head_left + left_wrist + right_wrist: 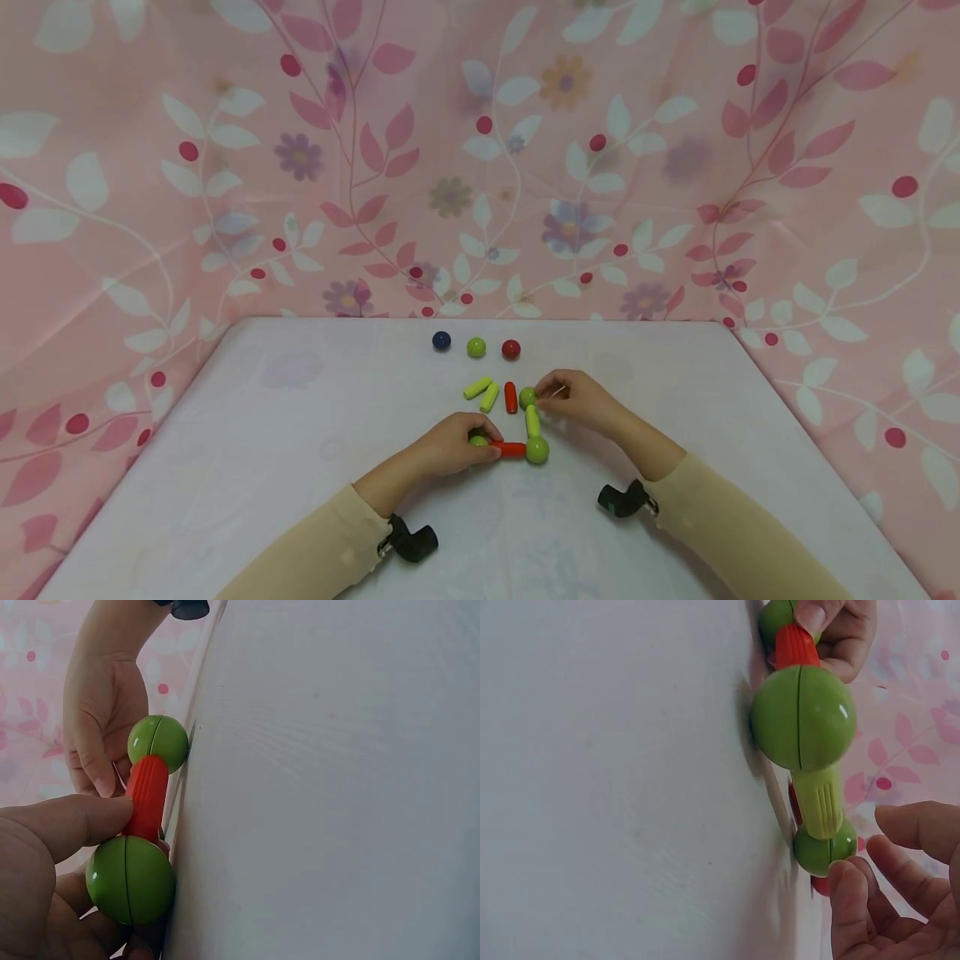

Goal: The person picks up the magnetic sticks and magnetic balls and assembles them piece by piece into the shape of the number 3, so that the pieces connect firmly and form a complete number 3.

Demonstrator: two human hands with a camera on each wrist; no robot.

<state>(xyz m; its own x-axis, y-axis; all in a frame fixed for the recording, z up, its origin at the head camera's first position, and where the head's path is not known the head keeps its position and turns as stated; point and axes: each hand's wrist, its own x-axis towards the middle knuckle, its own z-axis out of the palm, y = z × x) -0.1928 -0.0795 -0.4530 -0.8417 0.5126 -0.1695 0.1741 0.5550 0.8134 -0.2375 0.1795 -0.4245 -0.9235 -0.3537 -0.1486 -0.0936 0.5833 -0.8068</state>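
Observation:
An L-shaped toy chain lies on the table: a green ball, a red rod, a green corner ball, a yellow-green rod and a green end ball. My left hand grips the red rod near the left ball, its thumb pressed on the rod. My right hand is beside the far end ball, fingertips right at its edge and fingers loosely bent, with a gap showing between them in the right wrist view.
Two loose yellow-green rods and a red rod lie left of the chain's far end. Behind them stand a dark blue ball, a green ball and a red ball. A pink floral cloth hangs beyond the white table.

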